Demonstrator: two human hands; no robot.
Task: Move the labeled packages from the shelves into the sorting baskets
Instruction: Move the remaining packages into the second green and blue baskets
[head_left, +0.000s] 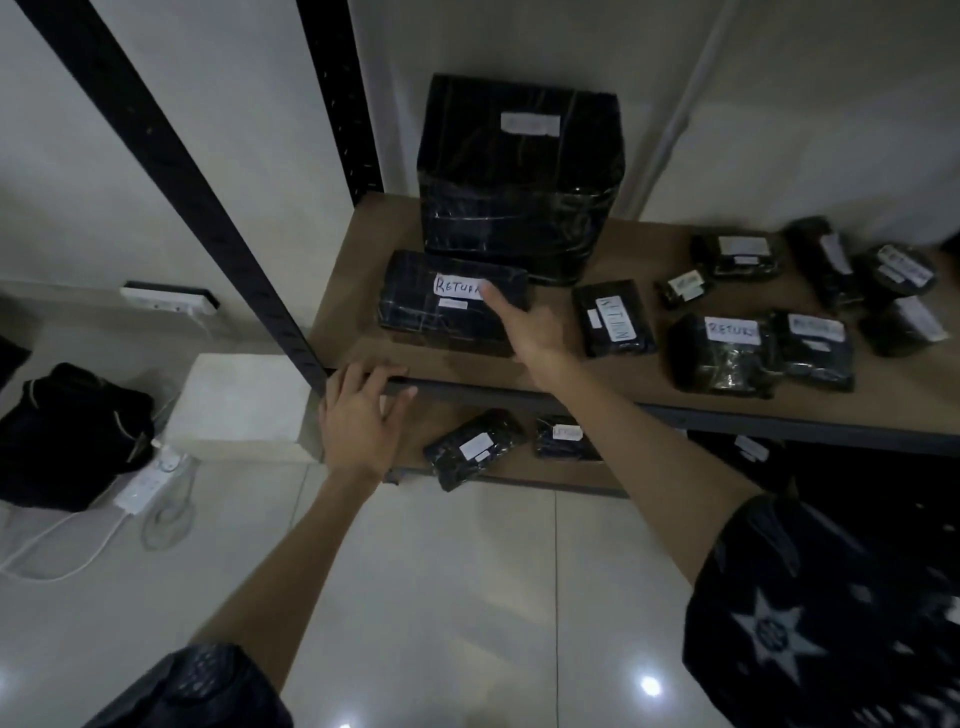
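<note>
A flat black package with a white label reading "RETUR…" (436, 306) lies at the left of the brown shelf board (649, 358). My right hand (524, 327) reaches over its right end with fingers straight, touching the top near the label. My left hand (363, 410) rests open on the shelf's dark front edge near the black upright post (218, 213). Behind the flat package stands a large black wrapped box (519, 171) with a white label. Several smaller black labeled packages, one reading "RETUR…" (722, 353), lie to the right.
The lower shelf holds more black labeled packages (475, 449). On the tiled floor at left are a white block (239, 405), a black bag (72, 436) and a white power strip (150, 478) with cables. No basket is in view.
</note>
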